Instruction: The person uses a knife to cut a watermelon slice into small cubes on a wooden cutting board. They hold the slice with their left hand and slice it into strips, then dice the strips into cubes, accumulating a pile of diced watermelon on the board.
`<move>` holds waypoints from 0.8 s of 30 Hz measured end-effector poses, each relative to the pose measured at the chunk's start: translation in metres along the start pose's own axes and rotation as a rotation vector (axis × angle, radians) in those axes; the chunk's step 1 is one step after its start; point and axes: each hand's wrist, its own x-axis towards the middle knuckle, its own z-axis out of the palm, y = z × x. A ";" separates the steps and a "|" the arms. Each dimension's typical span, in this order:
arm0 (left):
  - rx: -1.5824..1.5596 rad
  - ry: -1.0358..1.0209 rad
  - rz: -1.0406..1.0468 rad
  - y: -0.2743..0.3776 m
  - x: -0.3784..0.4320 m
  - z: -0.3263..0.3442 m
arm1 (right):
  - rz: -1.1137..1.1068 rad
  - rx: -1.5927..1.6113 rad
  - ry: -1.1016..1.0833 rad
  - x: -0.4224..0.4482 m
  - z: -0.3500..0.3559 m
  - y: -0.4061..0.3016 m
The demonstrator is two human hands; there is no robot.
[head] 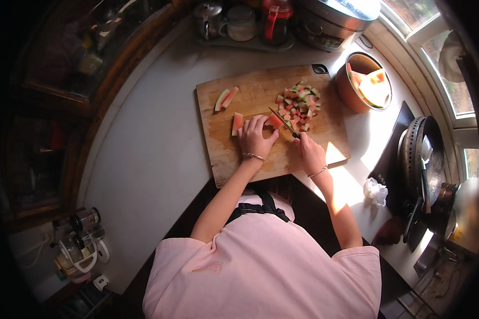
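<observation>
My right hand (312,153) grips the black handle of a kitchen knife (283,121), its blade slanting up and left against a piece of watermelon rind (274,121). On that piece's left side, my left hand (257,137) steadies it with the fingertips. Both are over a wooden cutting board (223,159). Just left of my left hand stands another rind strip (236,123), partly behind the fingers. Two more strips (226,98) lie at the board's upper left. Right of the blade is a heap of diced rind (299,103), pink and green.
A round pot (353,93) with larger rind pieces stands beyond the board's right corner. Along the back are a rice cooker (331,28) and a tray (247,46) with jugs. A wok (433,159) and a crumpled plastic bag (376,192) are at right, glass jars (86,219) at lower left.
</observation>
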 end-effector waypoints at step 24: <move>0.109 0.088 0.001 0.006 -0.002 0.001 | 0.013 -0.123 -0.028 0.002 0.003 -0.006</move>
